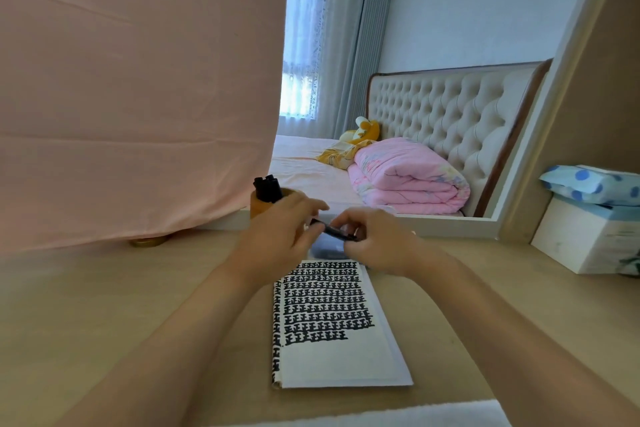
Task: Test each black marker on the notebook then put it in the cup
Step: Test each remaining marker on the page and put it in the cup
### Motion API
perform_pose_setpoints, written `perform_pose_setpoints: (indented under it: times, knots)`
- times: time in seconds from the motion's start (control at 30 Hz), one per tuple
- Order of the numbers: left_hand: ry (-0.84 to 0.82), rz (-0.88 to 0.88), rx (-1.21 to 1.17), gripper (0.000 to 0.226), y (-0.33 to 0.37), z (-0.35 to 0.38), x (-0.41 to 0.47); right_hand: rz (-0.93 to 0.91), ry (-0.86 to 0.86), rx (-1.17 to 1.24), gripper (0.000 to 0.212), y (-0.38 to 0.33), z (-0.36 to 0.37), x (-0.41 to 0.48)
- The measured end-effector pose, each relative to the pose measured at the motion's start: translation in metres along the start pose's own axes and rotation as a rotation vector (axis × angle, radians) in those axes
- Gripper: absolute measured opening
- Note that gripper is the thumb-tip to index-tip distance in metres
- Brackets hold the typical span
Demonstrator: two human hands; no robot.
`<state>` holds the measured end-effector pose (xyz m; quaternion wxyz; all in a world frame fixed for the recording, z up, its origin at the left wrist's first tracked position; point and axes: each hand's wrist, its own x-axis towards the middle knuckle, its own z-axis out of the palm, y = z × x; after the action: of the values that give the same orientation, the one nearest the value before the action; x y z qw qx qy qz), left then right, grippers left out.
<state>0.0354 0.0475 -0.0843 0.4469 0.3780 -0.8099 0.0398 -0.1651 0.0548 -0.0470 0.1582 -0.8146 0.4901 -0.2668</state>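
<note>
Both left hand (281, 229) and right hand (375, 243) pinch a marker (334, 231) over the desk (104, 305) — bed (304, 177) beyond.

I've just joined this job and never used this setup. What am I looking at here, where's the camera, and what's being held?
There is no machine here: a person works with two bare hands. The single picture comes from a wide-angle camera worn on the person's head, looking forward and down, so the forearms reach in from the bottom. The left hand and right hand together hold one black marker above the far end of the notebook, whose page is filled with rows of black test marks. Behind the left hand an orange cup already holds several black markers. All this sits on a light wooden desk. A pink cloth hangs on the left, and a white box stands on the right.
</note>
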Motion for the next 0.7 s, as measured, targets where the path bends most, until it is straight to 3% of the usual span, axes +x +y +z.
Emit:
perform_pose_setpoints:
  times: [0.13, 0.4, 0.7]
  knots:
    - [-0.075, 0.038, 0.111, 0.016, 0.018, 0.004, -0.008, -0.019, 0.021, 0.126, 0.039, 0.009, 0.002, -0.026]
    - [-0.145, -0.062, 0.105, 0.015, 0.034, -0.013, -0.029, 0.065, 0.101, 0.255, 0.022, 0.017, 0.001, -0.060]
    - [-0.215, -0.086, 0.129, 0.022, 0.068, -0.015, -0.065, 0.185, 0.173, 1.046, 0.010, 0.000, 0.019, -0.083]
